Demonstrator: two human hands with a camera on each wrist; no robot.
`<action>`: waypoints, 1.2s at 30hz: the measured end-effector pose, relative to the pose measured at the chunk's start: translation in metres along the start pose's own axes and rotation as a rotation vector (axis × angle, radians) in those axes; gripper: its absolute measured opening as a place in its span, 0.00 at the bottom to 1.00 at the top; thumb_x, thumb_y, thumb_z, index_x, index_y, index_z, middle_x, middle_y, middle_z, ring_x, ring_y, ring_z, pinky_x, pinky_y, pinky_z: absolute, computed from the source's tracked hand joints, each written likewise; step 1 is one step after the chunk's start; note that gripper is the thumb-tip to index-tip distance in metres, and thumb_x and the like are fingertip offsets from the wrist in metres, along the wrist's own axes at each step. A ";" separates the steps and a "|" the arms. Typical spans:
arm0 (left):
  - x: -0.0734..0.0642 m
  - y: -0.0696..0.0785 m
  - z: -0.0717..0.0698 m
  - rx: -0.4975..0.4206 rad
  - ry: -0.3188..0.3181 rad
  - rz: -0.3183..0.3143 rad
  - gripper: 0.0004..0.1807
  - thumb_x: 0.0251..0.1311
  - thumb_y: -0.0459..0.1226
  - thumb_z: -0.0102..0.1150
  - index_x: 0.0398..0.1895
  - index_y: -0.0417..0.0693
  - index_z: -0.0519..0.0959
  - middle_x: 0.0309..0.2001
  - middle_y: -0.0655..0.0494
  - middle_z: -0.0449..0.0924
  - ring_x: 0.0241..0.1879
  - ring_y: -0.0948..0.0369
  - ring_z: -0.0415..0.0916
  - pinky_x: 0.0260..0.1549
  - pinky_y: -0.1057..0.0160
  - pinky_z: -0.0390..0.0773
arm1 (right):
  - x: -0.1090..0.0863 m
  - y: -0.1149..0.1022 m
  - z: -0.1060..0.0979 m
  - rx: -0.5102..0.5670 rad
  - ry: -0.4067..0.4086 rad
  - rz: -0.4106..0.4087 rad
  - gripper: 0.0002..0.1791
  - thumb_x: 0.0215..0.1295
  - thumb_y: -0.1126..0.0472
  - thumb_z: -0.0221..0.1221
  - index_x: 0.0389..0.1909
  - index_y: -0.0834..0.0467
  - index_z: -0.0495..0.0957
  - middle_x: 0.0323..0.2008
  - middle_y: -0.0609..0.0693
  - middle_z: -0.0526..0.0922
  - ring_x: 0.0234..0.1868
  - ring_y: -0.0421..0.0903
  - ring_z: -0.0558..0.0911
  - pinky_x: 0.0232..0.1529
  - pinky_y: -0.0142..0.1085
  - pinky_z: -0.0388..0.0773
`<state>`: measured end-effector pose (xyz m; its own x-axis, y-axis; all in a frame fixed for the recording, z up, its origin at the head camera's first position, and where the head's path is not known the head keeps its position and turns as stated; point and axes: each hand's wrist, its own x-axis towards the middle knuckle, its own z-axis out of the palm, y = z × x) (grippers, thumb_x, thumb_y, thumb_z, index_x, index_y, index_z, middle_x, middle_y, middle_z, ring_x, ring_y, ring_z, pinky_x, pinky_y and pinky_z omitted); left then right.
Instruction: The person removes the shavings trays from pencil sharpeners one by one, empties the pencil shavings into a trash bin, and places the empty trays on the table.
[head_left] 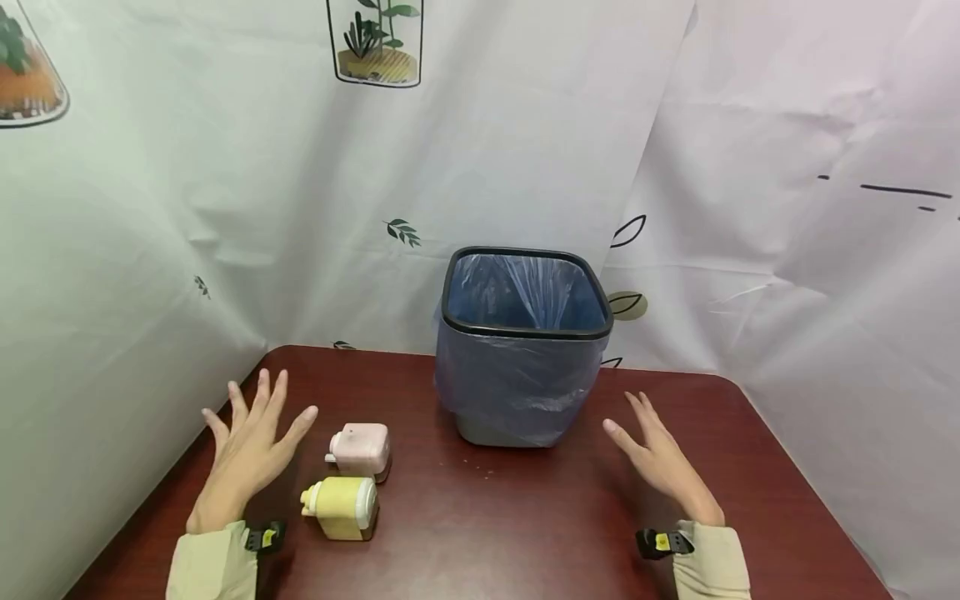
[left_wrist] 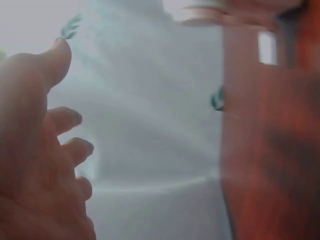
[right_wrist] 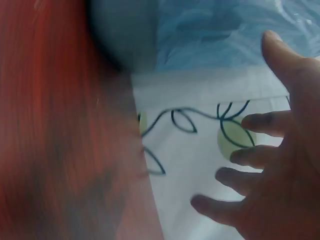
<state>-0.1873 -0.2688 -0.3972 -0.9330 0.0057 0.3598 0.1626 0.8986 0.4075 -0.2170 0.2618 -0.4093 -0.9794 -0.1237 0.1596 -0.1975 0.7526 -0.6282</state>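
Observation:
My left hand is held over the left side of the table, fingers straight and spread, holding nothing. To its right, a pink block-shaped thing with a small knob at its left end lies on the table; it looks like a crank pencil sharpener. Nearer to me is a similar yellow one with a white right end. On the right side, my right hand is also spread, its fingers apart and nothing in them. Between the hands, farther back, stands a grey-blue waste bin with a black rim and a clear plastic liner.
The dark red wooden table ends at a rounded back edge. White patterned cloth hangs behind it and along both sides. A black device is strapped to each wrist, beside the pale sleeves.

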 end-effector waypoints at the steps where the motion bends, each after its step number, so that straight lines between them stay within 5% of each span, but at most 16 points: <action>1: 0.001 0.003 -0.003 -0.017 0.008 -0.001 0.40 0.66 0.55 0.39 0.72 0.50 0.37 0.71 0.40 0.31 0.64 0.44 0.09 0.48 0.39 0.07 | 0.000 -0.002 0.001 0.032 0.006 -0.003 0.40 0.65 0.40 0.48 0.70 0.57 0.48 0.70 0.63 0.44 0.68 0.64 0.49 0.58 0.63 0.51; 6: 0.004 0.031 -0.011 -0.160 0.033 -0.014 0.39 0.65 0.53 0.43 0.72 0.47 0.42 0.67 0.34 0.53 0.65 0.32 0.39 0.51 0.34 0.15 | 0.005 -0.011 0.007 0.211 0.028 -0.056 0.32 0.69 0.45 0.44 0.69 0.54 0.51 0.66 0.61 0.59 0.64 0.59 0.62 0.57 0.56 0.61; 10: 0.006 0.059 -0.011 -0.187 0.135 0.020 0.35 0.64 0.50 0.48 0.70 0.46 0.52 0.56 0.35 0.69 0.59 0.35 0.59 0.57 0.32 0.28 | 0.008 -0.016 0.010 0.389 0.037 -0.105 0.29 0.71 0.49 0.41 0.69 0.56 0.52 0.65 0.60 0.60 0.63 0.58 0.64 0.54 0.49 0.69; 15: 0.008 0.086 0.001 -0.191 0.191 0.034 0.31 0.63 0.49 0.49 0.66 0.47 0.61 0.57 0.41 0.71 0.61 0.39 0.59 0.59 0.36 0.46 | 0.011 -0.020 0.019 0.585 0.094 -0.125 0.28 0.72 0.51 0.41 0.67 0.60 0.56 0.64 0.61 0.62 0.63 0.52 0.66 0.50 0.44 0.72; 20: 0.012 0.110 0.022 -0.410 0.186 0.079 0.26 0.62 0.45 0.53 0.64 0.52 0.65 0.53 0.53 0.75 0.56 0.51 0.69 0.50 0.48 0.68 | 0.014 -0.027 0.027 0.664 0.115 -0.110 0.28 0.72 0.50 0.41 0.66 0.62 0.58 0.63 0.61 0.64 0.58 0.35 0.71 0.50 0.45 0.72; 24: 0.020 0.131 0.042 -0.594 0.157 0.106 0.25 0.61 0.42 0.55 0.62 0.52 0.67 0.52 0.54 0.76 0.52 0.60 0.72 0.48 0.54 0.70 | 0.018 -0.034 0.028 0.689 0.119 -0.088 0.29 0.72 0.49 0.40 0.67 0.62 0.56 0.64 0.61 0.62 0.55 0.29 0.71 0.51 0.45 0.71; 30: 0.029 0.164 0.060 -0.889 0.078 0.035 0.23 0.61 0.34 0.54 0.60 0.41 0.67 0.54 0.44 0.73 0.55 0.50 0.70 0.52 0.51 0.69 | 0.020 -0.040 0.029 0.720 0.095 -0.069 0.31 0.72 0.49 0.39 0.67 0.64 0.54 0.66 0.60 0.58 0.53 0.24 0.69 0.51 0.38 0.73; 36: 0.036 0.165 0.090 -0.910 0.048 -0.009 0.24 0.62 0.37 0.53 0.62 0.46 0.66 0.58 0.50 0.68 0.57 0.52 0.67 0.51 0.52 0.71 | 0.020 -0.043 0.033 0.739 0.102 -0.073 0.30 0.72 0.49 0.39 0.67 0.63 0.54 0.66 0.57 0.58 0.54 0.24 0.67 0.53 0.42 0.71</action>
<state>-0.2229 -0.0807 -0.3923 -0.9244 -0.0361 0.3797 0.3651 0.2049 0.9081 -0.2294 0.2057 -0.4049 -0.9610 -0.0691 0.2677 -0.2740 0.1094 -0.9555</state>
